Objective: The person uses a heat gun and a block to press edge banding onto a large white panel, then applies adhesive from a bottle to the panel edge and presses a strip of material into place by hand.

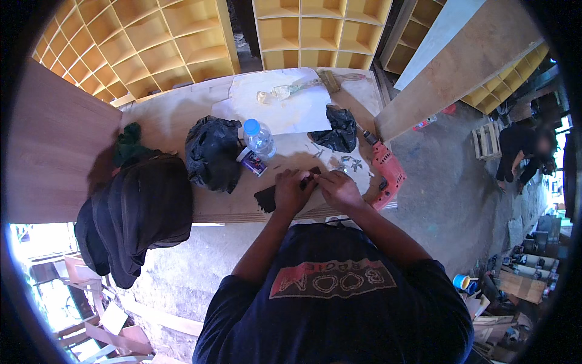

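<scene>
At the bench's front, my left hand (pixel 291 191) and my right hand (pixel 337 189) meet with curled fingers around a small dark object (pixel 312 177), too small to identify. A torn black piece (pixel 265 199) lies beside and under my left hand. A red drill (pixel 388 170) lies right of my right hand, near small metal pieces (pixel 350 162) on white paper. A bottle with blue cap (pixel 260 141) and a small dark-labelled container (pixel 251 161) stand beyond my left hand.
Black plastic bags (pixel 211 151), a black backpack (pixel 139 212) and brushes (pixel 290 90) are on the bench (pixel 176 103). Yellow compartment shelving (pixel 318 33) stands behind. A board (pixel 454 73) leans at right. A person (pixel 521 151) bends over on the right-hand floor.
</scene>
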Action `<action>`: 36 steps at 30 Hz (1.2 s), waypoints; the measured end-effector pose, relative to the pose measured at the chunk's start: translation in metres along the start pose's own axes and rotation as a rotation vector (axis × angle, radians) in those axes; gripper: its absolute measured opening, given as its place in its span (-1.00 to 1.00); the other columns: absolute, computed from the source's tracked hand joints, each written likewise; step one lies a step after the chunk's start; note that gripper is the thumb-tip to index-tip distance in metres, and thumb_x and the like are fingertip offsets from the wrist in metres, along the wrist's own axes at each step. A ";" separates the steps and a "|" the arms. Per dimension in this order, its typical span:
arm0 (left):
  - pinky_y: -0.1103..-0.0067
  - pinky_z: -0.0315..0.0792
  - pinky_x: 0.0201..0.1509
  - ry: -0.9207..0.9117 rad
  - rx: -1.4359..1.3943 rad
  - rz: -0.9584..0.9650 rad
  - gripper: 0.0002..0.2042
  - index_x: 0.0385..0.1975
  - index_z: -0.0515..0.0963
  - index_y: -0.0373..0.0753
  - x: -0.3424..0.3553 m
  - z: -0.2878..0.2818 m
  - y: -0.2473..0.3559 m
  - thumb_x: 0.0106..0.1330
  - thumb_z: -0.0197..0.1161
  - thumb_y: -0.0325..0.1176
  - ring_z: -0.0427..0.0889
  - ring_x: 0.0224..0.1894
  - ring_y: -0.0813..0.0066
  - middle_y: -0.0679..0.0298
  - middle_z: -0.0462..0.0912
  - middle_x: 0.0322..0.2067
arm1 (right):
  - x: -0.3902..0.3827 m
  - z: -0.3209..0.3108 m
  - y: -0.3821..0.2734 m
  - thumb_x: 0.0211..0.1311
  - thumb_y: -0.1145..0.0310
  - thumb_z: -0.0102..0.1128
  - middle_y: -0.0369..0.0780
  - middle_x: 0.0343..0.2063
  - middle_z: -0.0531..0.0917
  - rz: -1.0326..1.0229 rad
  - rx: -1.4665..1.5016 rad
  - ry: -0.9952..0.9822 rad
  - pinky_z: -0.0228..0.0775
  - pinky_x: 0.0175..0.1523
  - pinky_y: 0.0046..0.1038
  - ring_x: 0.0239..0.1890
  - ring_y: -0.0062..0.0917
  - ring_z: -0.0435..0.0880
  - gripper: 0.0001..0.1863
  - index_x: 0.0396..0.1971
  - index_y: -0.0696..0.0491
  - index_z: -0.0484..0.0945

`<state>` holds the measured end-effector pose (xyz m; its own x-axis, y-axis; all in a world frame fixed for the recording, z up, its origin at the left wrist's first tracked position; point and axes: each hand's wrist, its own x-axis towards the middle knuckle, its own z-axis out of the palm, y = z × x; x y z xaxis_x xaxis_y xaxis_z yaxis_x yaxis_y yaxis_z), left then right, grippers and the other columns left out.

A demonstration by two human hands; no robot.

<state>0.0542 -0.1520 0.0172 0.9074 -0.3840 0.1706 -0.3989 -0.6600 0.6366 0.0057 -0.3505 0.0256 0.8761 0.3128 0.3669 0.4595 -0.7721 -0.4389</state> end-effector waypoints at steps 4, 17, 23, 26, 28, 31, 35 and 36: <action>0.14 0.44 0.12 0.054 -0.037 0.041 -0.83 -0.23 0.75 -0.12 0.000 0.002 -0.004 0.34 0.47 -0.19 0.70 -0.14 0.03 0.18 0.78 -0.30 | -0.003 -0.020 -0.006 0.18 0.47 0.40 -0.09 -0.09 0.78 0.105 0.133 -0.016 0.64 0.15 -0.12 -0.04 -0.15 0.78 -0.65 0.00 0.13 0.73; 0.14 0.43 -0.01 0.108 -0.148 0.043 -0.87 -0.29 0.76 -0.10 0.000 0.010 -0.010 0.31 0.47 -0.22 0.71 -0.20 0.06 0.18 0.81 -0.32 | -0.119 -0.082 0.052 0.26 0.08 0.60 -0.06 -0.08 0.70 1.317 0.053 0.221 0.58 0.14 -0.19 -0.05 -0.22 0.73 -0.30 0.17 0.27 0.50; 0.15 0.43 -0.03 0.137 -0.146 0.080 -0.90 -0.32 0.73 -0.09 0.002 0.007 -0.004 0.31 0.45 -0.26 0.69 -0.23 0.07 0.23 0.79 -0.34 | -0.130 -0.069 0.063 0.05 0.43 0.70 -0.14 -0.18 0.71 1.346 0.577 0.628 0.66 -0.08 -0.31 -0.16 -0.37 0.75 -0.27 0.17 0.22 0.41; 0.16 0.43 -0.03 0.164 -0.131 0.099 -0.91 -0.33 0.72 -0.09 0.001 0.006 -0.006 0.28 0.46 -0.27 0.68 -0.24 0.08 0.25 0.79 -0.35 | -0.120 -0.075 0.048 0.00 0.58 0.65 -0.16 -0.18 0.70 1.315 0.878 0.772 0.65 -0.23 -0.37 -0.29 -0.49 0.72 -0.27 0.16 0.19 0.38; 0.16 0.43 -0.03 0.168 -0.133 0.105 -0.91 -0.33 0.72 -0.09 0.001 0.007 -0.009 0.27 0.46 -0.28 0.67 -0.23 0.08 0.25 0.79 -0.34 | -0.118 -0.090 0.024 0.05 0.64 0.55 -0.17 -0.19 0.68 1.204 0.531 0.865 0.60 -0.34 -0.40 -0.38 -0.52 0.69 -0.27 0.22 0.17 0.35; 0.16 0.43 -0.04 0.136 -0.151 0.107 -0.91 -0.33 0.72 -0.09 0.002 0.006 -0.009 0.24 0.47 -0.29 0.67 -0.21 0.09 0.26 0.78 -0.33 | -0.117 -0.130 -0.008 0.10 0.66 0.49 -0.20 -0.20 0.65 1.017 0.390 0.831 0.53 -0.40 -0.48 -0.41 -0.57 0.65 -0.22 0.31 0.10 0.29; 0.16 0.43 -0.02 0.100 -0.107 0.073 -0.90 -0.34 0.72 -0.11 -0.001 0.010 -0.010 0.22 0.48 -0.29 0.67 -0.17 0.09 0.24 0.77 -0.33 | -0.064 -0.206 -0.073 0.12 0.63 0.51 -0.25 -0.24 0.64 0.826 0.343 0.682 0.44 -0.46 -0.57 -0.49 -0.68 0.56 -0.21 0.36 0.10 0.32; 0.16 0.43 -0.02 0.103 -0.098 0.072 -0.90 -0.35 0.72 -0.12 -0.002 0.009 -0.011 0.22 0.48 -0.29 0.67 -0.16 0.09 0.23 0.77 -0.33 | -0.056 -0.223 -0.079 0.12 0.63 0.51 -0.25 -0.24 0.64 0.830 0.339 0.679 0.44 -0.46 -0.57 -0.49 -0.68 0.56 -0.21 0.36 0.10 0.32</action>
<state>0.0555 -0.1499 0.0032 0.8878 -0.3563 0.2912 -0.4529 -0.5648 0.6898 -0.1119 -0.4304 0.2229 0.7161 -0.6736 0.1826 -0.1221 -0.3785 -0.9175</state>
